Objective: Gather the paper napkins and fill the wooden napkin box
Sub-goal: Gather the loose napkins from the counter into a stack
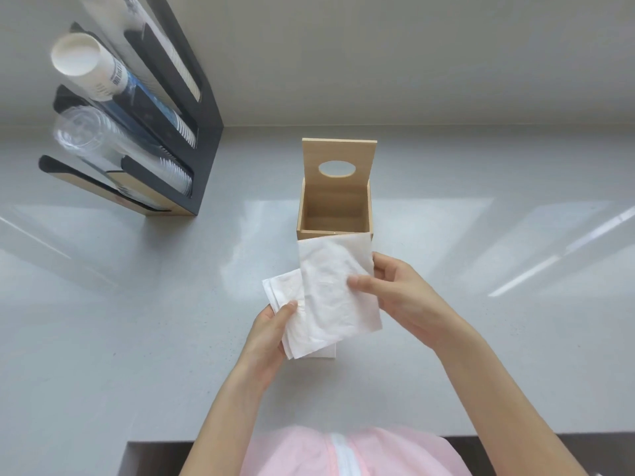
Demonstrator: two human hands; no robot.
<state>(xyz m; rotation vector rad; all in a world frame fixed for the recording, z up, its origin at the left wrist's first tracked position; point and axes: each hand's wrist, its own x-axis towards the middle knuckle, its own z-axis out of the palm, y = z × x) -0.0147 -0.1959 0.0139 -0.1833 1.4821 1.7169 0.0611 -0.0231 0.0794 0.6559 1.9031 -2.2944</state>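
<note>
A wooden napkin box stands open on the grey counter, its lid with an oval hole tipped up at the back; the inside looks empty. Just in front of it I hold white paper napkins above the counter. My right hand pinches the top napkin at its right edge. My left hand grips the lower-left part of the stack, with the thumb on top. A further napkin edge shows beneath the stack.
A black cup dispenser with paper cups and clear plastic cups stands at the back left by the wall. The grey counter spreads to both sides. Its front edge runs along the bottom, over pink clothing.
</note>
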